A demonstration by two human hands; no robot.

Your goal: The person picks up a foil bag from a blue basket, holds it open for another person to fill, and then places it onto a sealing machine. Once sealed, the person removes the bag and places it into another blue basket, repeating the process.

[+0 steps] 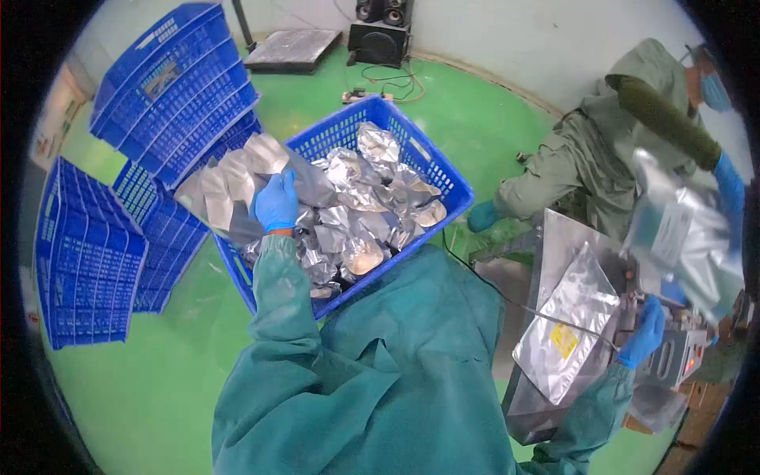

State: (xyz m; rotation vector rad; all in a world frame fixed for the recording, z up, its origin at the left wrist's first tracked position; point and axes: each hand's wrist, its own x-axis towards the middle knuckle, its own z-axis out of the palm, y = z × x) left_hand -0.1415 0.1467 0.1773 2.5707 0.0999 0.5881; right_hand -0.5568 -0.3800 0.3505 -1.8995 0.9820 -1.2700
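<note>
Clamped on a foil pouch (226,186), the gloved left hand (275,202) holds it above the left corner of a crate (435,162). Right hand (645,336), also gloved, is at the far edge of a bench (556,237), beside a machine (673,356); whether its fingers grip anything cannot be told. Nearest on the bench, a flat pouch (574,293) lies aslant, with a yellow label. One thin dark cable (491,289) crosses in front of it toward the right hand.

The crate stands in front of the wearer, filled with a loose pile (364,198) of pouches. Crates (91,261) and a leaning stack (178,87) block the floor (174,380) to the left. Across the bench, a person (586,154) in a grey-green coverall holds a labelled pouch (673,229), partly blurred.

The held pouch is silver, broad and creased, with bright and dull grey bands. Pile surfaces are crumpled and reflective. Crate walls are blue lattice with rectangular openings; the bench top is smooth metal, the floor glossy green.

Beyond the crate are a power strip (366,96), a black speaker (378,43), a flat grey platform (293,49) and a pale wall (491,36).
</note>
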